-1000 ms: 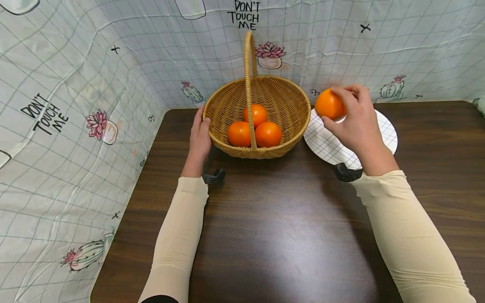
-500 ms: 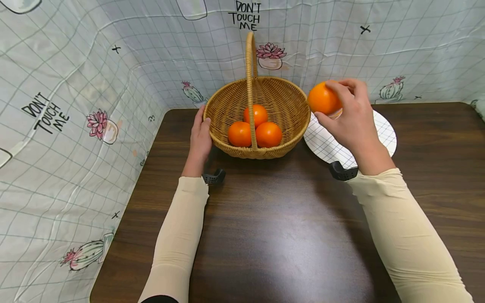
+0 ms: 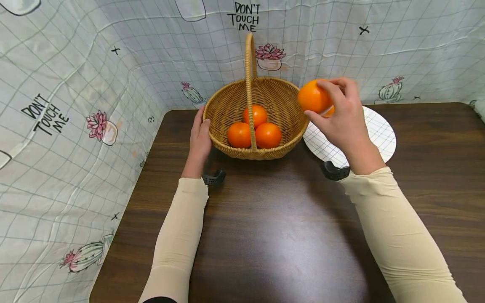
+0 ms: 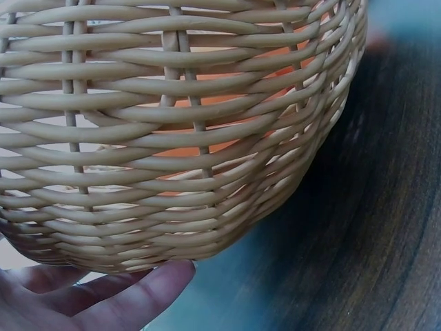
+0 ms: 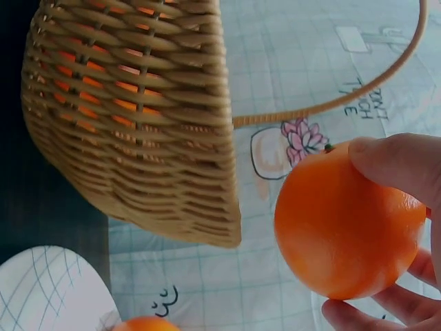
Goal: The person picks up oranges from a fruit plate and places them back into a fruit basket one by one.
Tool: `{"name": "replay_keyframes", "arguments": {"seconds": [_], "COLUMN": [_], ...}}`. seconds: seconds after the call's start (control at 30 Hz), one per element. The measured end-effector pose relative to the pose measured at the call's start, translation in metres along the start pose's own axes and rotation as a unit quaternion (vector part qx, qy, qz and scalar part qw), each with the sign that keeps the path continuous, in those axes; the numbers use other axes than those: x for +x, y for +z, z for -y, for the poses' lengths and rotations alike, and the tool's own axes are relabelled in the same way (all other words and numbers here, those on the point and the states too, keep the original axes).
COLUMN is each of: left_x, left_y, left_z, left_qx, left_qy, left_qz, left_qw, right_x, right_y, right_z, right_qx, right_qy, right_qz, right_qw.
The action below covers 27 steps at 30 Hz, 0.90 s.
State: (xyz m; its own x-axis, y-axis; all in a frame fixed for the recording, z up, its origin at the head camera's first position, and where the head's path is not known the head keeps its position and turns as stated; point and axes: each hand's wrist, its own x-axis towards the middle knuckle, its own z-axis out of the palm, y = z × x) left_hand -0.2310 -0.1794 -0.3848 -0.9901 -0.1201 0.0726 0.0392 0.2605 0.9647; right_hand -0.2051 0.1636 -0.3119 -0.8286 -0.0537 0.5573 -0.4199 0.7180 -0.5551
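A wicker basket point(image 3: 282, 101) with a tall hoop handle stands on the table, with three oranges point(image 3: 239, 135) inside. At its left side my left hand point(image 3: 199, 136) rests against the outside near the rim; its thumb and fingers point(image 4: 148, 293) lie against the weave in the left wrist view. My right hand point(image 3: 348, 120) grips another orange point(image 3: 313, 97) between thumb and fingers, raised just right of the basket's rim. In the right wrist view this orange point(image 5: 348, 221) is apart from the basket point(image 5: 138, 103). Partly hidden below it, one more orange point(image 5: 146, 325) shows by the plate.
A white grid-patterned plate point(image 3: 380, 130) lies right of the basket, partly under my right hand. A grid cloth point(image 3: 341, 50) printed with cacti hangs behind and along the left side. The dark wooden table point(image 3: 273, 219) stretches toward me.
My right hand has carried its orange leftward and slightly up, from over the plate to the basket's right rim. The left hand and basket have stayed put.
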Motion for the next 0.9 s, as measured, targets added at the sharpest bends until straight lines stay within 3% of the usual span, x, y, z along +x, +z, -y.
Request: {"name": "replay_keyframes", "arguments": {"seconds": [0.3, 0.63, 0.9], "left_x": [0.0, -0.023, -0.025], "left_y": [-0.001, 0.0, 0.001], "left_z": [-0.003, -0.035, -0.041], "left_qx": [-0.002, 0.015, 0.011], "left_qy": [-0.006, -0.015, -0.009], "left_qz": [0.006, 0.008, 0.003], "left_qw": [1.0, 0.9997, 0.9999], "right_x": [0.0, -0.007, -0.008], "right_y": [0.01, 0.022, 0.019], "right_z": [0.007, 0.003, -0.004], "right_qx": [0.005, 0.007, -0.004], "right_qy": [-0.009, -0.038, -0.043], "right_qz": [0.015, 0.035, 0.03], "right_qw": [0.9998, 0.9986, 0.9986]}}
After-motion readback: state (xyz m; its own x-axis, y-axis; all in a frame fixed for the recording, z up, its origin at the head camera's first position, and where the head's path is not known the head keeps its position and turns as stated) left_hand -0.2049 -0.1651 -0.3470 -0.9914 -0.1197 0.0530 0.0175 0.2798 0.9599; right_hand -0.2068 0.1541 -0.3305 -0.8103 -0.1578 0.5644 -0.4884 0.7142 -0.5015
